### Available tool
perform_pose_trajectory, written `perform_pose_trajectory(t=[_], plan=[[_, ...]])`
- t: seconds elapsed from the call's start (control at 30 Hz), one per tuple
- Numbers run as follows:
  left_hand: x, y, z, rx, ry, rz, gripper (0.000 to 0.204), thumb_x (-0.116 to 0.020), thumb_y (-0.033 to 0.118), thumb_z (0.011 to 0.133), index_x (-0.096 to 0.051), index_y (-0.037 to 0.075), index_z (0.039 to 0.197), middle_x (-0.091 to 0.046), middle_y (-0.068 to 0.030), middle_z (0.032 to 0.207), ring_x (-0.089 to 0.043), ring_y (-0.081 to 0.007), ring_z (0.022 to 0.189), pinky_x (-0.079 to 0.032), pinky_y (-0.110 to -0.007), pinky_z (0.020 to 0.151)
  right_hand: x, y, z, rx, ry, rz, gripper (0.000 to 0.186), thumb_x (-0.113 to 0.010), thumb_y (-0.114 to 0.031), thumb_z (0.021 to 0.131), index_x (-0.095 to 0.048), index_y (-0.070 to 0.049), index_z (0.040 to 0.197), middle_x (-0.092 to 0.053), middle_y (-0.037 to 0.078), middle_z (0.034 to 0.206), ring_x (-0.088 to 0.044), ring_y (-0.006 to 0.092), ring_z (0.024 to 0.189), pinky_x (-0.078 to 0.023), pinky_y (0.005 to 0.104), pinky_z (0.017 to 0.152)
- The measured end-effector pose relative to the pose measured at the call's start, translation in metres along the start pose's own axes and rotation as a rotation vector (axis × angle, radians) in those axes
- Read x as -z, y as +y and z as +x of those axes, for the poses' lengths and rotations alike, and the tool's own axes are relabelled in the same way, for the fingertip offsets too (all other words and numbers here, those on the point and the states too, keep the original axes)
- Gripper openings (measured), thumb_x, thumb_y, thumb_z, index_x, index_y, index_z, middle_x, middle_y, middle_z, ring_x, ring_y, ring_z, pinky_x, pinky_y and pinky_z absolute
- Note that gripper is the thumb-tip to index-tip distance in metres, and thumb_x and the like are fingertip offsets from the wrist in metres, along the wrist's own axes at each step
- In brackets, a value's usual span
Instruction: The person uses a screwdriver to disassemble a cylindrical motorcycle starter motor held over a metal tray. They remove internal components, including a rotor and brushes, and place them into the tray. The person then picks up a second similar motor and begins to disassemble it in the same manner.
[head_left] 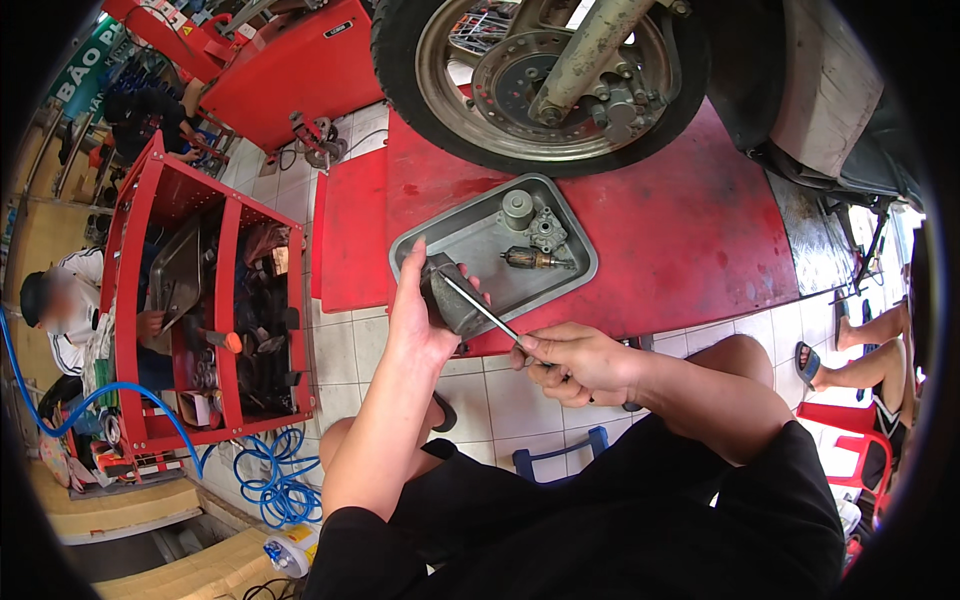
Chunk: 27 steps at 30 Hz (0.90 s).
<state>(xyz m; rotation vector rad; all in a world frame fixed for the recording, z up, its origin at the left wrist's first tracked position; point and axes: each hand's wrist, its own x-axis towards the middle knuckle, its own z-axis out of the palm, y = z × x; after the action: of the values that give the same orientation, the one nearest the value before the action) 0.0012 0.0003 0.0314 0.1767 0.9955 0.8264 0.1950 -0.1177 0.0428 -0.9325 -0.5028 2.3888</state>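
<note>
My left hand (418,315) is closed round a dark grey cylindrical motor housing (457,305), held tilted over the tray's near edge. In my right hand (578,362) is a screwdriver (487,314), its handle hidden by my fingers. The thin steel shaft lies across the housing and reaches its upper end; whether the tip touches or enters it, I cannot tell. Beyond my hands is a grey metal tray (425,234). Inside it lie a metal gear case with a round cap (535,222) and a motor armature (530,258) with a coppery part.
Under the tray is a red lift platform (680,240), with a motorcycle wheel (545,90) at its far side. To the left stand a red tool rack (228,260) and a coiled blue hose (278,480). People are at the left and right edges.
</note>
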Motion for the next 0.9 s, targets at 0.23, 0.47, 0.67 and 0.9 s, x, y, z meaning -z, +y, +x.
perform_pose_trajectory(t=[0.23, 0.47, 0.67, 0.9], plan=[[-0.002, -0.002, 0.0, 0.012, -0.041, -0.04, 0.048, -0.066, 0.053, 0.09, -0.062, 0.006, 0.098, -0.065, -0.0111, 0.09, -0.064, -0.0255, 0.081, -0.053, -0.048, 0.08, 0.008, 0.006, 0.007, -0.057, -0.118, 0.204, 0.034, -0.038, -0.04, 0.109, -0.052, -0.009, 0.107, -0.03, -0.005, 0.069, -0.02, 0.0049, 0.049, -0.014, 0.0232, 0.042], [0.003, -0.01, 0.007, -0.092, -0.004, -0.03, 0.045, -0.067, 0.051, 0.091, -0.06, 0.007, 0.102, -0.063, -0.0075, 0.09, -0.064, -0.0244, 0.083, -0.053, -0.048, 0.081, 0.014, 0.01, 0.016, -0.085, -0.145, 0.238, 0.032, -0.044, -0.039, 0.107, -0.054, -0.009, 0.105, -0.039, -0.001, 0.066, -0.026, 0.0108, 0.046, -0.022, 0.0282, 0.04], [0.005, -0.013, 0.009, -0.377, 0.101, 0.07, 0.035, -0.07, 0.042, 0.092, -0.057, 0.013, 0.107, -0.058, -0.003, 0.089, -0.061, -0.0241, 0.088, -0.053, -0.051, 0.081, 0.001, 0.01, 0.028, 0.48, 0.594, -1.173, 0.024, -0.048, -0.022, 0.103, -0.055, 0.0, 0.098, -0.058, 0.027, 0.07, -0.056, 0.0466, 0.069, -0.045, 0.0536, 0.063], [0.002, -0.007, 0.007, -0.358, 0.084, 0.135, 0.032, -0.075, 0.034, 0.091, -0.055, 0.009, 0.096, -0.06, -0.0058, 0.084, -0.065, -0.025, 0.074, -0.056, -0.044, 0.063, 0.015, 0.013, 0.032, 0.484, 0.271, -0.919, 0.02, -0.048, -0.01, 0.101, -0.057, 0.007, 0.103, -0.066, 0.019, 0.071, -0.069, 0.0332, 0.068, -0.054, 0.0417, 0.064]])
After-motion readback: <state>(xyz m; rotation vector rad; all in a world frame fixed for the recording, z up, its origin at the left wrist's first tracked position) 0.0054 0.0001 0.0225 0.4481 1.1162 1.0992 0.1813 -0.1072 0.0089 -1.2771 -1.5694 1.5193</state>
